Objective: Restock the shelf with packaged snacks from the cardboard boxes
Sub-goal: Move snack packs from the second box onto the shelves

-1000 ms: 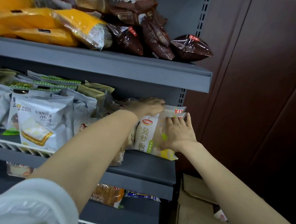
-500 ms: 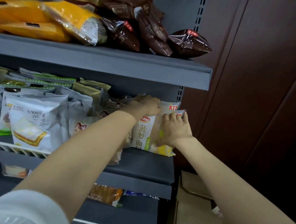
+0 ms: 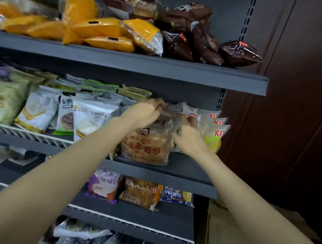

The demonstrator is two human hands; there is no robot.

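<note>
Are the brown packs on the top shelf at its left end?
No, the brown packs lie at the right end of the top shelf, and the yellow packs lie to their left.

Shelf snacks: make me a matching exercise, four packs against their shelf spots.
Things:
1. brown glossy pack
2. orange-brown bread pack
3. purple pack
4. white-and-yellow pack

Places:
A. lower shelf, left of the orange pack
B. top shelf, right end
C. middle shelf, right end
D. middle shelf, between the two hands

Pairs: 1-B, 2-D, 3-A, 4-C
</note>
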